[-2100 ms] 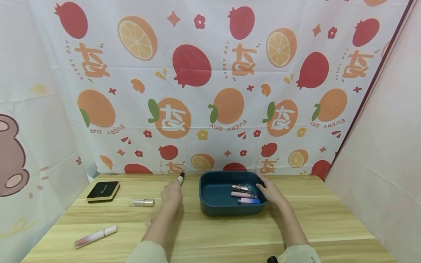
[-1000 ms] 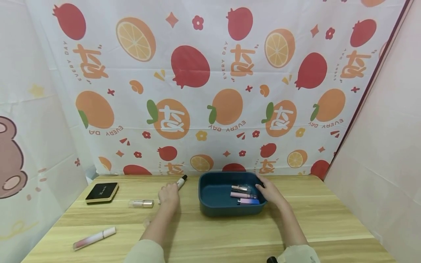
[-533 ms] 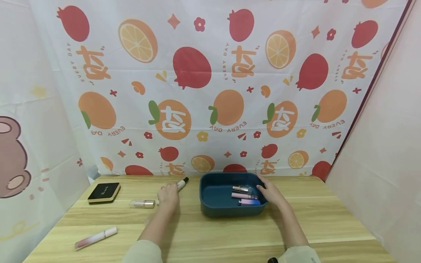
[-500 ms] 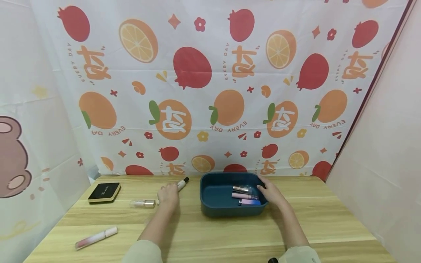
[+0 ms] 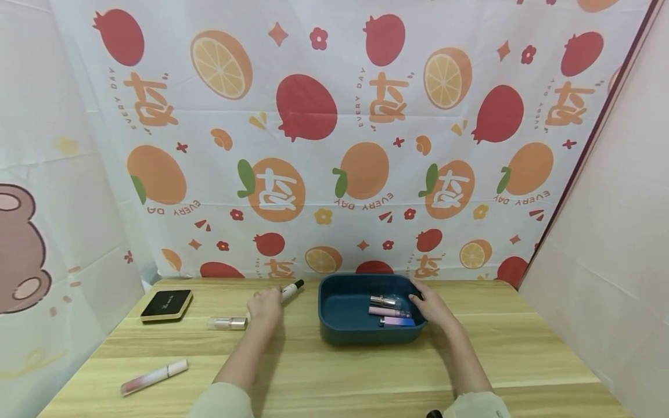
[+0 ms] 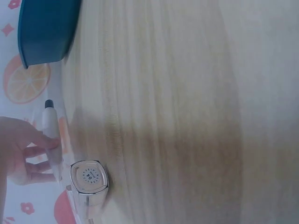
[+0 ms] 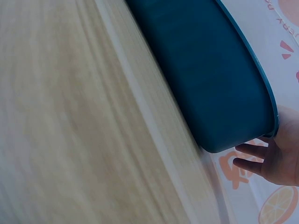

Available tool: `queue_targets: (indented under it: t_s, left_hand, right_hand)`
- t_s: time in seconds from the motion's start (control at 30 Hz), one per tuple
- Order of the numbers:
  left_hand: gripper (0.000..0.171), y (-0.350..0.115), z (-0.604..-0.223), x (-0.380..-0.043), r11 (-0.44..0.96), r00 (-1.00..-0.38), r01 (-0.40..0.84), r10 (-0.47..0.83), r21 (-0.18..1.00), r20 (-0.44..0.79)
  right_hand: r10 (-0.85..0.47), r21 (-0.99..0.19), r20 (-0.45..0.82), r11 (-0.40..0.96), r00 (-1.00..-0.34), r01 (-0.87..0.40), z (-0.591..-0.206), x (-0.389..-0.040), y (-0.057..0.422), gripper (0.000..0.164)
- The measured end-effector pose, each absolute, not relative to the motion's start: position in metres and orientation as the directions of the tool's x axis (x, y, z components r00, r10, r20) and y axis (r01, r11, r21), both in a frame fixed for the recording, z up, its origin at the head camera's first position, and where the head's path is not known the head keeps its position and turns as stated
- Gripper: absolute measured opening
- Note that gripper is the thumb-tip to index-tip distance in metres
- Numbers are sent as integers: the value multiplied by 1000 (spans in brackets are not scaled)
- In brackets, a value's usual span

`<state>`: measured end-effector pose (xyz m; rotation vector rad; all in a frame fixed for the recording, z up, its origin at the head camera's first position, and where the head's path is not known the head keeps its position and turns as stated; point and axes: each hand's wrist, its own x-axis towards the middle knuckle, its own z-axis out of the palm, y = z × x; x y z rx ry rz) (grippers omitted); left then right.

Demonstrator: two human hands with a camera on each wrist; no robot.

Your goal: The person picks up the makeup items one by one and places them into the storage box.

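Note:
In the head view my left hand (image 5: 265, 305) holds a white pen-shaped tube (image 5: 291, 290) with a black end, left of the blue box. The left wrist view shows the tube (image 6: 52, 130) pinched between thumb and fingers, black end pointing towards the box. My right hand (image 5: 434, 310) grips the box (image 5: 360, 335) at its right back corner, thumb over the rim and fingers outside. Inside the box, towards the right, lie a gold-and-clear lipstick tube (image 5: 384, 301), a pink tube (image 5: 382, 312) and a purple-blue tube (image 5: 398, 321).
Just left of my left hand lies a clear tube (image 5: 227, 323) with a gold cap. A black compact (image 5: 167, 305) with gold edges sits at the table's back left. Nearer the front is a pink-and-white lip gloss (image 5: 154, 377). A fruit-print curtain (image 5: 324, 249) hangs behind the table (image 5: 366, 383).
Over two seconds my left hand has shifted left, and more of the white tube shows, its black end farther right and tilted more. My right hand and the box stay in place.

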<state>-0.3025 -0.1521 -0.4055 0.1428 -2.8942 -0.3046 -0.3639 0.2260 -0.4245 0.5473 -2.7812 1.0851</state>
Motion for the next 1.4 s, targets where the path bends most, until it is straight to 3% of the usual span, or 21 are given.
queue_targets:
  t_s: [0.73,0.97,1.4]
  left_hand:
    - [40,-156,-391,-297,943,-978,-61,-122,327,171]
    - [51,-158,-385,-296,942,-982,-62,-116,329,149]
    - [45,-157,-379,-295,949,-986,-50,-97,310,138]
  right_hand:
    - [-285,-624,242,687,-928,-373,-426,-366,226,51]
    - [-284,-619,231,695,-931,-366,-424,-365,226,52]
    - [-295,-617,229,693,-928,-373,-424,-365,225,52]
